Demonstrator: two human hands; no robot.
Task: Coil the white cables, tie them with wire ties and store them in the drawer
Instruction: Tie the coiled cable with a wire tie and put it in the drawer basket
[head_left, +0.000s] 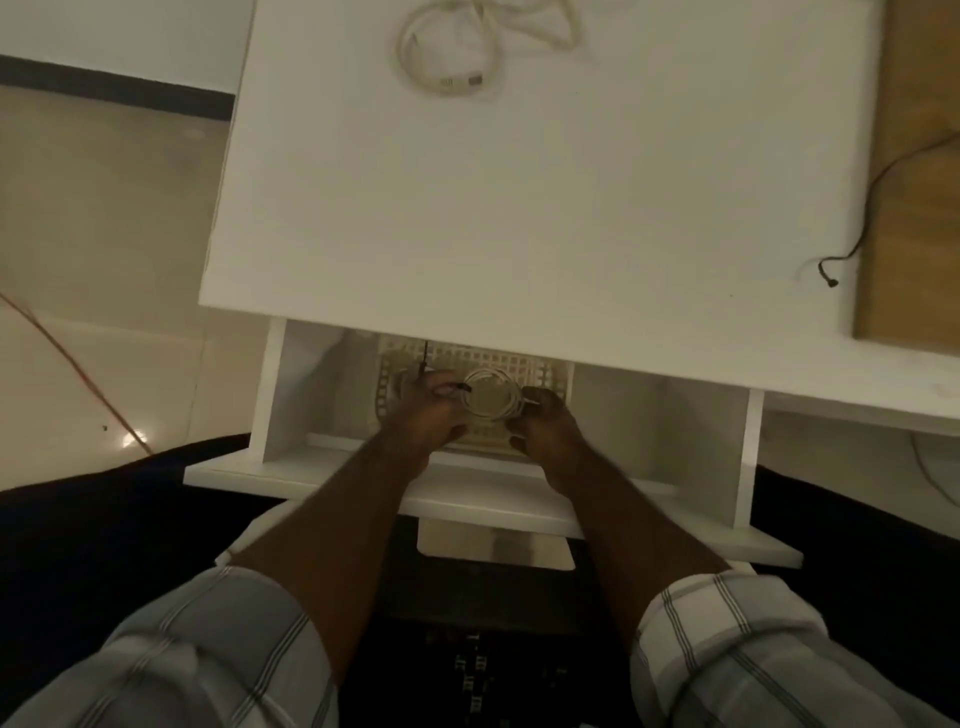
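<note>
A small coiled white cable (492, 396) hangs between both hands over the open white drawer (291, 395). My left hand (427, 415) grips the coil's left side, where a dark wire tie (425, 358) sticks up. My right hand (545, 423) grips the coil's right side. Under the coil a white perforated basket (519, 358) sits inside the drawer. A second, loose white cable (457, 47) lies on the white table top (519, 197) at the far edge, plugs showing.
A thin dark wire (852, 249) trails across the table's right side from a wooden board (914, 182). The drawer front (467, 499) juts toward my lap. An orange cord (67, 358) runs across the tiled floor at left.
</note>
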